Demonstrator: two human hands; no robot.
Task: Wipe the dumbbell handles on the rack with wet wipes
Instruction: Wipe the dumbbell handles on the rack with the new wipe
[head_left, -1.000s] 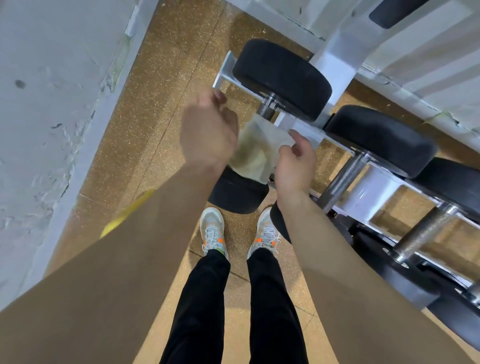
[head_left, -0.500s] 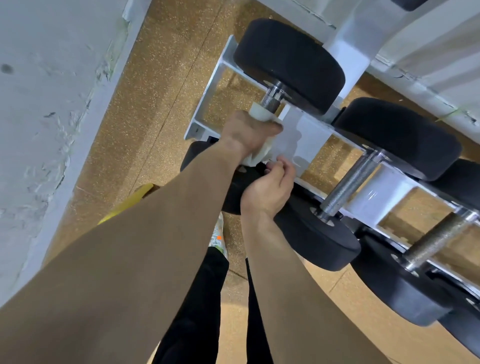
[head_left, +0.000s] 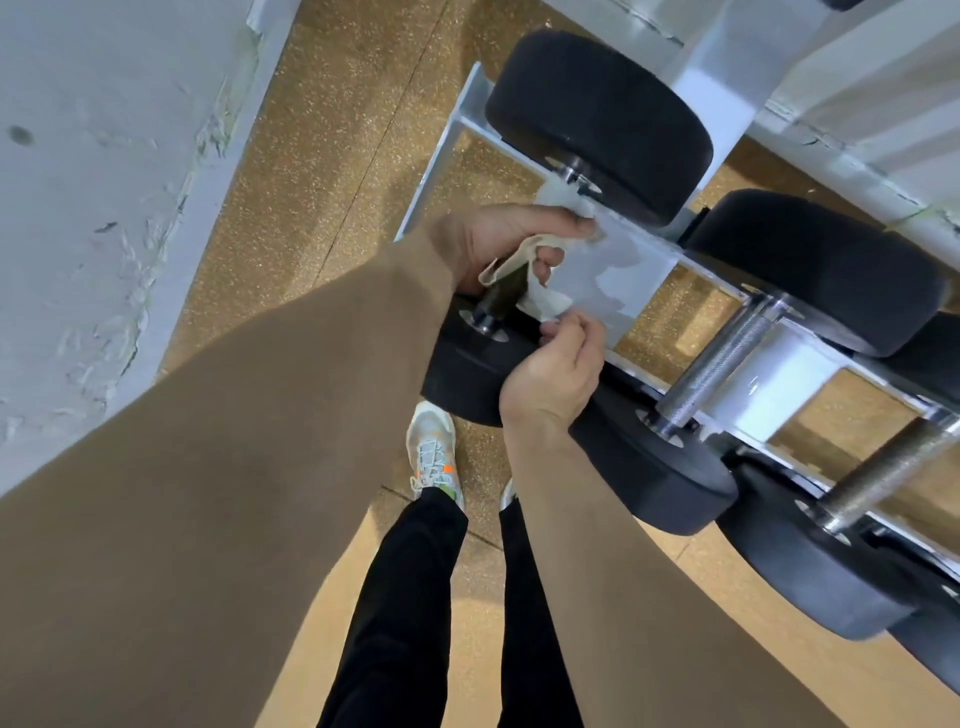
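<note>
A white wet wipe (head_left: 535, 291) is wrapped round the handle of the leftmost black dumbbell (head_left: 597, 119) on the white rack (head_left: 608, 275). My left hand (head_left: 498, 241) grips the wipe round that handle, fingers curled over it. Just below, my right hand (head_left: 556, 369) pinches the wipe's lower corner between thumb and fingertips. Most of the handle is hidden by the wipe and my left hand; a dark stretch (head_left: 496, 301) shows near the dumbbell's near head (head_left: 467, 364).
More black dumbbells with bare metal handles (head_left: 722, 358) lie to the right on the rack. A grey wall (head_left: 104, 182) stands close on the left. The floor (head_left: 322, 156) is speckled brown; my feet (head_left: 434, 457) are beneath the rack's edge.
My left hand, which had been closed tight over the wipe near the far head, now sits lower on the handle. The wipe hangs looser, and my right hand pinches its corner lower down.
</note>
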